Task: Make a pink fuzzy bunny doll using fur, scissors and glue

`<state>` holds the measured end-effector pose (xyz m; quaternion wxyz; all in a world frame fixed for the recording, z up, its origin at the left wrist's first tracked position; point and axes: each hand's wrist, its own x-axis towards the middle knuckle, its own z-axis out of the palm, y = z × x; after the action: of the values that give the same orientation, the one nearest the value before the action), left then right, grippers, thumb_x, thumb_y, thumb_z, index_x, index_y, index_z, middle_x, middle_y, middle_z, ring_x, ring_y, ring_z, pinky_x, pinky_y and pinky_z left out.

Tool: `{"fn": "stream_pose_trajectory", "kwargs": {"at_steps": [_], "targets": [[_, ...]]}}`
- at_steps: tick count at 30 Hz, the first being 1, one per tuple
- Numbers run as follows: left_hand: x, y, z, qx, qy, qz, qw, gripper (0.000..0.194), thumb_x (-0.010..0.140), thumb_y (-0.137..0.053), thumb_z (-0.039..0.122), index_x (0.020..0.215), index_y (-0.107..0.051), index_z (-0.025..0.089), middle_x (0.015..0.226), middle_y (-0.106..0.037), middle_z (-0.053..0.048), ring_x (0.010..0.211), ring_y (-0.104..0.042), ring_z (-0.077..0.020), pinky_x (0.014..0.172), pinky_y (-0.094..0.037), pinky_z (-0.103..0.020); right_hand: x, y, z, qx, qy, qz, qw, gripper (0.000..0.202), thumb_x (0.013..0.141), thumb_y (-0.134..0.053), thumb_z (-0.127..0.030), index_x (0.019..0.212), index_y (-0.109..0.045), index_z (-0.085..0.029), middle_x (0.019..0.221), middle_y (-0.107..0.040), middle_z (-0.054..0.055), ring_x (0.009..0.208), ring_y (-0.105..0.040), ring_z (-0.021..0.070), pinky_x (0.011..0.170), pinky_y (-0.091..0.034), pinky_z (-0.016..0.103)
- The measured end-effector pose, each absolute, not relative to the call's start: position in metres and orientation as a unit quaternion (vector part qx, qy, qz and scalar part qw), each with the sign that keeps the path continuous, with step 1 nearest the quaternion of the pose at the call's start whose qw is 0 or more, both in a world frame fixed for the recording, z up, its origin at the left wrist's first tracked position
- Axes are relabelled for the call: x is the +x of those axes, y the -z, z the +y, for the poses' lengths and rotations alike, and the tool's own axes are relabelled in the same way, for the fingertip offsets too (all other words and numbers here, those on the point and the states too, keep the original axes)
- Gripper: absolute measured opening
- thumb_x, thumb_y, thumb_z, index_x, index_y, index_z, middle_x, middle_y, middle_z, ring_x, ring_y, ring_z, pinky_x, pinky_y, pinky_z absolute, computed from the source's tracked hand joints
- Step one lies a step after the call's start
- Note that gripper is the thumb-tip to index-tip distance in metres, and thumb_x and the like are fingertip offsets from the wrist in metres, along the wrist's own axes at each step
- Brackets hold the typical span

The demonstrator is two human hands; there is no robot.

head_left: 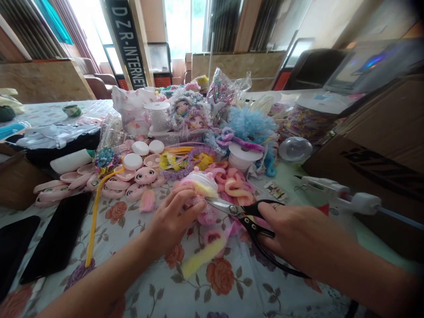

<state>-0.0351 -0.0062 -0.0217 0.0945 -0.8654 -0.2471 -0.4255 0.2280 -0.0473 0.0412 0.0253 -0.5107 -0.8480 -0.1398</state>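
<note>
My left hand (177, 216) is closed on a fluffy pink and yellow piece (202, 183) with a white, bead-like band on top. In my right hand (288, 225) are black-handled scissors (248, 214), whose silver tips point left and reach the fluffy piece beside my left fingers. A yellow fuzzy strip (202, 258) lies on the flowered tablecloth (145, 265) below the hands. Pink and peach fuzzy strips (233, 187) are heaped just behind the scissors. The underside of the held piece is partly hidden by my left fingers.
Pink doll-face pieces (145, 176) and white round lids (132, 161) lie at the left, near a black phone-like slab (58, 236). A white glue gun (344, 192) and a cardboard box (377, 150) are at the right. Spools, blue fluff (251, 126) and plastic bags stand behind.
</note>
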Motion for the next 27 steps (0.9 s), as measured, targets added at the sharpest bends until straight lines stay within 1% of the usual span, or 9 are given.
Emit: {"fn": "stream_pose_trajectory", "kwargs": {"at_steps": [3, 5, 9, 13, 15, 19, 23, 27], "targets": [[-0.035, 0.022, -0.005, -0.864, 0.43, -0.247, 0.084, 0.024, 0.089, -0.049, 0.006, 0.109, -0.058, 0.016, 0.106, -0.052, -0.01, 0.114, -0.052, -0.0228, 0.095, -0.051, -0.039, 0.23, -0.038, -0.044, -0.496, 0.141, -0.857, -0.005, 0.017, 0.07, -0.061, -0.025, 0.065, -0.045, -0.021, 0.052, -0.058, 0.002, 0.044, -0.057, 0.0205, 0.046, -0.016, 0.027], [-0.035, 0.022, -0.005, -0.865, 0.43, -0.249, 0.075, 0.025, 0.09, -0.048, 0.007, 0.11, -0.057, 0.017, 0.107, -0.052, -0.01, 0.114, -0.052, -0.0227, 0.096, -0.051, -0.039, 0.233, -0.034, -0.042, -0.493, 0.15, -0.857, -0.01, 0.016, 0.071, -0.06, -0.025, 0.067, -0.045, -0.021, 0.054, -0.059, 0.003, 0.045, -0.058, 0.0221, 0.048, -0.015, 0.027], [-0.035, 0.022, -0.004, -0.864, 0.43, -0.249, 0.081, 0.024, 0.091, -0.047, 0.007, 0.11, -0.058, 0.017, 0.105, -0.052, -0.009, 0.113, -0.052, -0.022, 0.096, -0.051, -0.038, 0.239, -0.022, -0.038, -0.469, 0.197, -0.861, -0.004, 0.013, 0.074, -0.056, -0.023, 0.07, -0.044, -0.021, 0.052, -0.056, 0.002, 0.044, -0.058, 0.0229, 0.05, -0.012, 0.029], [-0.034, 0.021, -0.004, -0.864, 0.431, -0.247, 0.086, 0.024, 0.091, -0.046, 0.007, 0.109, -0.058, 0.017, 0.104, -0.052, -0.009, 0.113, -0.052, -0.0218, 0.095, -0.051, -0.038, 0.242, -0.014, -0.035, -0.457, 0.233, -0.858, 0.01, 0.013, 0.075, -0.056, -0.025, 0.07, -0.044, -0.021, 0.049, -0.056, 0.003, 0.044, -0.059, 0.0235, 0.051, -0.01, 0.031], [-0.034, 0.021, -0.004, -0.863, 0.433, -0.246, 0.088, 0.024, 0.091, -0.046, 0.007, 0.109, -0.058, 0.017, 0.104, -0.052, -0.009, 0.112, -0.052, -0.0218, 0.095, -0.052, -0.038, 0.242, -0.014, -0.034, -0.46, 0.237, -0.856, 0.003, 0.012, 0.077, -0.054, -0.025, 0.07, -0.046, -0.02, 0.05, -0.057, 0.004, 0.046, -0.06, 0.0236, 0.051, -0.012, 0.031], [-0.033, 0.02, -0.004, -0.862, 0.436, -0.242, 0.087, 0.024, 0.09, -0.046, 0.007, 0.109, -0.058, 0.016, 0.104, -0.053, -0.01, 0.112, -0.053, -0.0224, 0.094, -0.052, -0.038, 0.24, -0.018, -0.036, -0.47, 0.221, -0.854, -0.027, 0.01, 0.083, -0.051, -0.023, 0.075, -0.05, -0.018, 0.057, -0.061, 0.006, 0.053, -0.062, 0.0237, 0.051, -0.019, 0.032], [-0.033, 0.021, -0.003, -0.861, 0.44, -0.241, 0.082, 0.023, 0.091, -0.046, 0.009, 0.109, -0.059, 0.018, 0.103, -0.054, -0.009, 0.112, -0.054, -0.0222, 0.093, -0.052, -0.038, 0.238, -0.018, -0.037, -0.483, 0.208, -0.85, -0.008, 0.007, 0.081, -0.051, -0.022, 0.075, -0.052, -0.018, 0.061, -0.062, 0.007, 0.057, -0.062, 0.0235, 0.051, -0.022, 0.032], [-0.033, 0.022, -0.003, -0.863, 0.436, -0.243, 0.081, 0.023, 0.09, -0.048, 0.008, 0.108, -0.058, 0.017, 0.105, -0.053, -0.01, 0.112, -0.053, -0.0224, 0.094, -0.052, -0.039, 0.234, -0.016, -0.038, -0.494, 0.202, -0.846, 0.004, 0.011, 0.082, -0.049, -0.025, 0.074, -0.052, -0.018, 0.063, -0.062, 0.008, 0.057, -0.061, 0.0231, 0.052, -0.022, 0.032]]}}
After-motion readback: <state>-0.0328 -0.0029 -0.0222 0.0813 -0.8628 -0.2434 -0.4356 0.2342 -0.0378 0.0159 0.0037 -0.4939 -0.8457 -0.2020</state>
